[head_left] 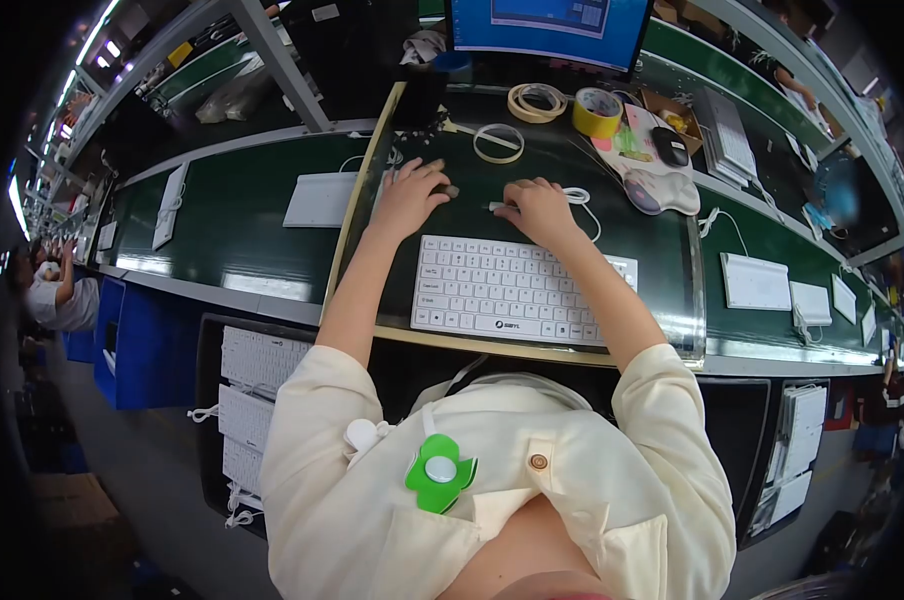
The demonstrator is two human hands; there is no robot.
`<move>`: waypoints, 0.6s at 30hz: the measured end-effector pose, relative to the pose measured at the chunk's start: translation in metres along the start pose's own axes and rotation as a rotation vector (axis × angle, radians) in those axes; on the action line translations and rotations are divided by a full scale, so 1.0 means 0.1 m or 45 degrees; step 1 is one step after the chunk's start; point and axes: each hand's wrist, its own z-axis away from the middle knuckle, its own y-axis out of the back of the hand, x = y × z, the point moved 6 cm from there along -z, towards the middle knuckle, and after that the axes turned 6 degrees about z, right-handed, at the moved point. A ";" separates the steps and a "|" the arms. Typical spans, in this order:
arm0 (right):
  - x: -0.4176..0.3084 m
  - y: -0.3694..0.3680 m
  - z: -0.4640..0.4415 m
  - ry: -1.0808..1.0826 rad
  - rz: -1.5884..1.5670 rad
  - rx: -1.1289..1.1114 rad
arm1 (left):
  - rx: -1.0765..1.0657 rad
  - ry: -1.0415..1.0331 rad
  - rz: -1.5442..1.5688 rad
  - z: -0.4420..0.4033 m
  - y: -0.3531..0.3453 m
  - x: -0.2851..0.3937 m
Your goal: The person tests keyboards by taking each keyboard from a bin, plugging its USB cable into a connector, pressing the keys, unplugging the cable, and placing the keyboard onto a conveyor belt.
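Note:
A white keyboard lies on the dark glass-topped work surface in front of me. My right hand is above its top edge, fingers closed on a white USB plug that points left. White cable loops out to the right of that hand. My left hand rests on the surface beyond the keyboard's upper left corner, its fingers apart and nothing visible in them. Finger covers seem to sit on some of its tips. My right forearm hides part of the keyboard's right side.
Beyond my hands are tape rolls, a tape ring, a mouse on a wrist-rest pad and a monitor. More keyboards lie on the green conveyor and in bins beside me. A person is at far left.

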 end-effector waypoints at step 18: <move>-0.25 0.59 0.14 0.194 0.118 0.560 | 0.086 0.019 0.244 -0.01 0.24 0.41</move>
